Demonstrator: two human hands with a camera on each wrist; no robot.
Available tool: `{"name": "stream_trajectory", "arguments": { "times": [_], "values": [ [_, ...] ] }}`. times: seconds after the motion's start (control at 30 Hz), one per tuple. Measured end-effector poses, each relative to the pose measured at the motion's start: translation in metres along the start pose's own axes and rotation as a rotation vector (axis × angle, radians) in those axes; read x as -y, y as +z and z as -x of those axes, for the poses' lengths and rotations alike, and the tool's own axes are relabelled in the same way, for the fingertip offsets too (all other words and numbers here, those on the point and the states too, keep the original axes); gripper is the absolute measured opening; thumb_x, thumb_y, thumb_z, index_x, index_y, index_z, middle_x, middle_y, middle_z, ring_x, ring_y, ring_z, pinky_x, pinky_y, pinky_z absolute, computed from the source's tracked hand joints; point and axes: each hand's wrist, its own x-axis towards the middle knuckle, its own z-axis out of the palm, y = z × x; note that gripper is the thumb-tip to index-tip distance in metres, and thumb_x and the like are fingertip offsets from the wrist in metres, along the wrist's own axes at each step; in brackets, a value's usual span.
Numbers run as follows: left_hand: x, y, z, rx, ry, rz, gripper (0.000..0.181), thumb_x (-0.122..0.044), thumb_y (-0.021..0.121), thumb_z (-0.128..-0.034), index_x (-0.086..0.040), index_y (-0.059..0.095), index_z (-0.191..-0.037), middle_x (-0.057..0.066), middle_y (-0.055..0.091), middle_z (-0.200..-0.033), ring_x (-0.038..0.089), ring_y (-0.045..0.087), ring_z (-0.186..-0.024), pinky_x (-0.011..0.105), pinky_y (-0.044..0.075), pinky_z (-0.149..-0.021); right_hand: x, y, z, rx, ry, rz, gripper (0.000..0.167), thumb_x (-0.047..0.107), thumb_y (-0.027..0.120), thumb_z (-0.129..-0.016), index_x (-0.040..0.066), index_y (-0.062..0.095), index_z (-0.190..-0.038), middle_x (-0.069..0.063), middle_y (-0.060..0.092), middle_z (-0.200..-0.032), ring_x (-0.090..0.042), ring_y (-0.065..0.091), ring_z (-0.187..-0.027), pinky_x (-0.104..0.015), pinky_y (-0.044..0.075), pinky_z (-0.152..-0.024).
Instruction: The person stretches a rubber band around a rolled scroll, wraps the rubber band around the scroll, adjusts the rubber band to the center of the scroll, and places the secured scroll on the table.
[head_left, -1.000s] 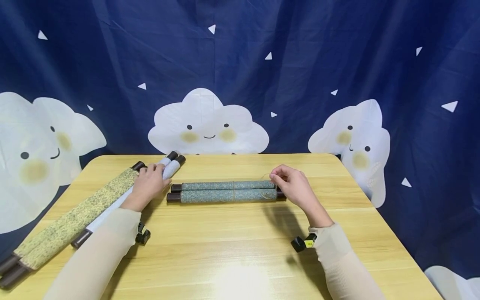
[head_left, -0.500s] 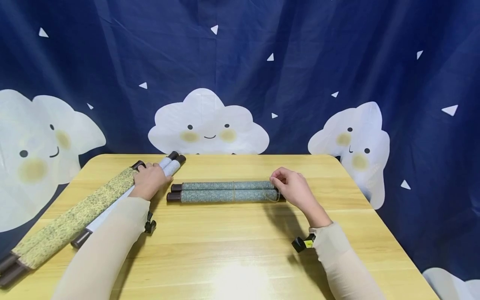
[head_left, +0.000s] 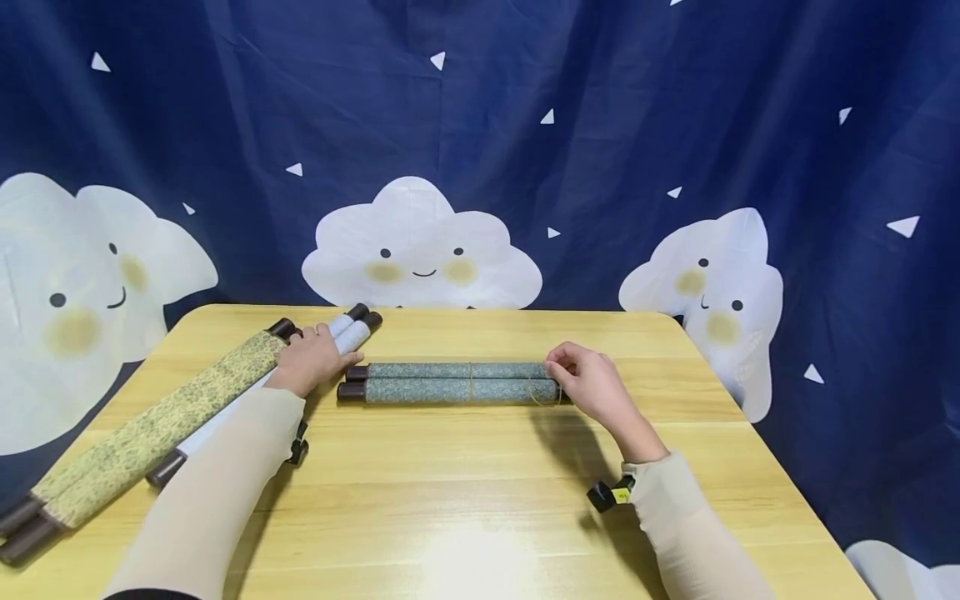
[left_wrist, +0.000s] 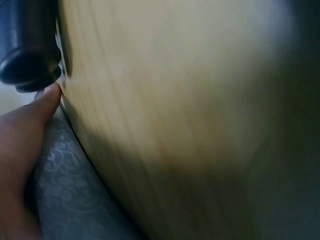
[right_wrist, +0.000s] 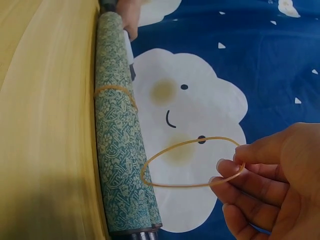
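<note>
Tan elastic loop (right_wrist: 186, 186) is hanging lower, right hand (head_left: 594, 387) pinching it, seemingly not encircling teal floral rolls (head_left: 442, 389). Left hand (head_left: 309, 363) is resting, grip unclear.

The head view looks forward and down across the worktop (head_left: 450, 483) towards the curtain (head_left: 480, 142) at twelve o'clock. The left wrist view hangs very close, the pale roll (left_wrist: 75, 192) between seven and eight. The right wrist view, also close and turned sideways, shares green rolls (right_wrist: 119, 140) at nine and curtain at two with the head view.

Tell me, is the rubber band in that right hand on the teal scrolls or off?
Off: the right hand pinches the rubber band, its whole loop showing beside the teal scrolls.
</note>
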Motion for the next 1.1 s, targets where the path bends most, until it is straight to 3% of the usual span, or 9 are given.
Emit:
{"name": "stream_trajectory", "arguments": {
  "times": [0.17,0.4,0.53,0.83,1.1],
  "values": [
    [0.004,-0.004,0.000,-0.008,0.064,-0.016,0.091,-0.060,0.057,-0.0902,0.020,0.035,-0.127,0.037,0.047,-0.106,0.053,0.049,-0.097,0.062,0.046,-0.074,0.000,0.000,0.002,0.004,0.003,-0.014,0.009,0.022,0.065,-0.096,0.014,0.067,-0.095,0.004,0.067,-0.081,-0.012,0.063,-0.074,-0.033,0.049,-0.064],
    [-0.002,-0.009,-0.003,0.036,0.040,0.014,0.092,-0.061,0.057,-0.0896,0.014,0.030,-0.135,0.034,0.047,-0.113,0.049,0.052,-0.096,0.059,0.047,-0.071,0.001,-0.002,0.004,-0.008,0.005,-0.042,0.008,0.022,0.065,-0.095,0.014,0.068,-0.094,0.004,0.068,-0.081,-0.013,0.063,-0.074,-0.033,0.048,-0.064],
    [-0.009,-0.013,-0.002,0.017,0.049,0.034,0.088,-0.059,0.057,-0.0899,0.014,0.033,-0.134,0.031,0.049,-0.112,0.045,0.054,-0.092,0.056,0.048,-0.070,0.001,-0.003,0.004,-0.012,-0.002,-0.043,0.008,0.021,0.065,-0.095,0.014,0.068,-0.094,0.004,0.068,-0.081,-0.012,0.063,-0.074,-0.033,0.048,-0.064],
    [-0.021,-0.025,0.005,-0.020,0.050,0.101,0.079,-0.053,0.056,-0.0869,0.013,0.036,-0.126,0.026,0.054,-0.099,0.036,0.055,-0.076,0.043,0.046,-0.057,0.003,-0.005,0.005,-0.019,0.000,-0.048,0.009,0.022,0.066,-0.095,0.014,0.068,-0.094,0.004,0.070,-0.083,-0.013,0.065,-0.076,-0.034,0.049,-0.066],
    [-0.033,-0.030,0.014,-0.059,0.111,0.107,0.085,-0.055,0.064,-0.0833,0.009,0.035,-0.131,0.023,0.054,-0.100,0.036,0.057,-0.078,0.045,0.048,-0.062,0.003,-0.007,0.004,-0.042,-0.005,-0.060,0.009,0.022,0.066,-0.095,0.014,0.069,-0.094,0.003,0.070,-0.084,-0.014,0.067,-0.079,-0.035,0.050,-0.069]
  ]
}}
